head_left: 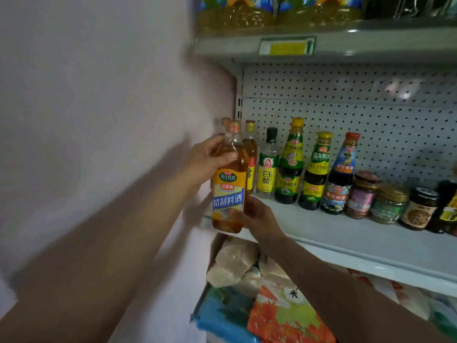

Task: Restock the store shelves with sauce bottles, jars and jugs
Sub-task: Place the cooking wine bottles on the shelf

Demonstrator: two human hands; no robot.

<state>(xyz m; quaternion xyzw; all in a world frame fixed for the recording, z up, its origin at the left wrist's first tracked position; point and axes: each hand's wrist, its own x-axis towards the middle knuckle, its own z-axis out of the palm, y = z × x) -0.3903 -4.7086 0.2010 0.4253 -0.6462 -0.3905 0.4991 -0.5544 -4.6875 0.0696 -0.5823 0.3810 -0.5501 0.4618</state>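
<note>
Both hands are on the amber cooking-wine bottle point(228, 191) at centre frame: the left hand point(206, 162) wraps its shoulder and the right hand point(257, 219) cups the base, holding it upright just off the front left end of the middle shelf point(333, 233). Behind it a row of bottles and jars point(321, 174) already runs along the back towards the right edge (jugs of oil point(272, 11) sit on the shelf above). By my read the job's well along, though the shelf's bare front strip has room for more.
</note>
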